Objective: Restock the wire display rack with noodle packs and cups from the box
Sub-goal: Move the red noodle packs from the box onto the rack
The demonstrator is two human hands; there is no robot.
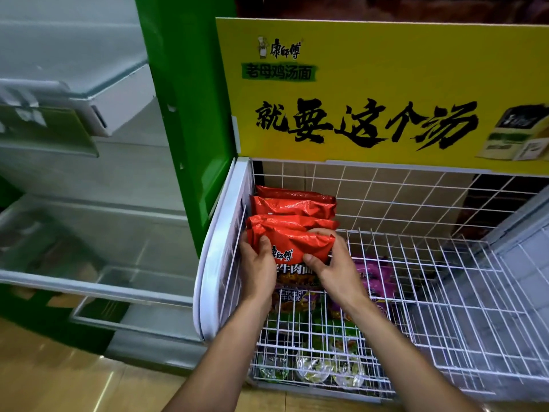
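Here, the left hand (258, 264) and right hand (332, 264) are both clamping a glossy red plastic noodle pack (292, 242), seating it upright at the front of a row of matching red packs (294, 205) just beyond the fingertips, in the white wire rack (445, 263). Keep it square and pressed back; its lower edge is probably resting on the wire shelf, though the hands are hiding it.

Two bare forearms, no sleeves in view. Left hand (258, 269) and right hand (335, 270) bare: no gloves, rings, watch or wristband. Short, unpainted nails on the visible thumbs.
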